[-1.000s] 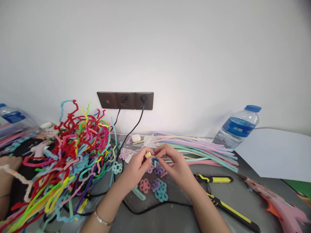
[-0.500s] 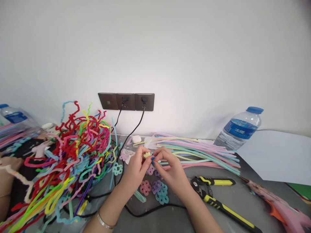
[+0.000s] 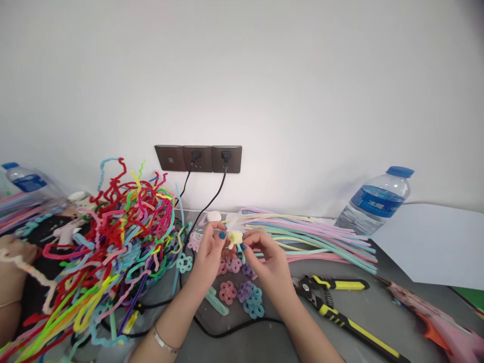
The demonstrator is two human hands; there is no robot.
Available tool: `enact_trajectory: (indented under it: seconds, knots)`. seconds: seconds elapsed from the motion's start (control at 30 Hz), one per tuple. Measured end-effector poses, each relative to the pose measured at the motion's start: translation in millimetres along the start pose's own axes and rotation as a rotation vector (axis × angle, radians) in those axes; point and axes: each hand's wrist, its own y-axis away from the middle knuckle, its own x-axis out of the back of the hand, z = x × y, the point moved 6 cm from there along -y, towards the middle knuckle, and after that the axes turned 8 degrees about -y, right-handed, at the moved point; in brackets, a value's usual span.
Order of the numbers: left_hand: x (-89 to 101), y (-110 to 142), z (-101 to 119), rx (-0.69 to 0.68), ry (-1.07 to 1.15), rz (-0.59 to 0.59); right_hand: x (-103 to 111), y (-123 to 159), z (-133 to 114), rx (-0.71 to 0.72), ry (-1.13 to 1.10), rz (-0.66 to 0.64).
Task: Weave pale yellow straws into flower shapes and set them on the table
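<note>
By wall [image 3: 295, 116]: water bottle [image 3: 378, 200] | right hand [image 3: 271, 258]: pinching yellow piece [image 3: 236, 237] | left hand [image 3: 207, 255]: grip unclear

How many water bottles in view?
2: one on the right, by the wall beside the white paper; one far left, past the pipe-cleaner tangle. Others may be hidden.

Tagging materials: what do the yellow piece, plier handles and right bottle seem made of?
Yellow piece: probably matte chenille, by soft edges. Plier handles: perhaps satin plastic or rubber, given notched black-and-yellow covering. Right bottle: likely glossy plastic, given clear, shiny walls.
</note>
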Motion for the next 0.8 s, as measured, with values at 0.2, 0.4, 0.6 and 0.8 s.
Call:
enact_trajectory:
  seconds: [0.2, 0.4, 0.6, 0.8]
  knots:
    - [-6.9, -1.5, -10.9, 0.190, 0.106, -0.078, 10.3, -1.5, -1.2, 0.021, 0.036, 0.068]
    - [-1.4, -0.3, -16.5, 0.229, 0.036, 0.013, 2.3, -0.8, -6.1, 0.045, 0.079, 0.036]
    - [-7.3, 0.2, -17.1, 0.164, 0.209, 0.092, -2.4, 0.5, -4.6, 0.031, 0.042, 0.012]
    - [-13.6, 2.7, -20.8, 0.221, 0.363, 0.103, 2.3, 1.7, -11.4, 0.139, 0.237, 0.062]
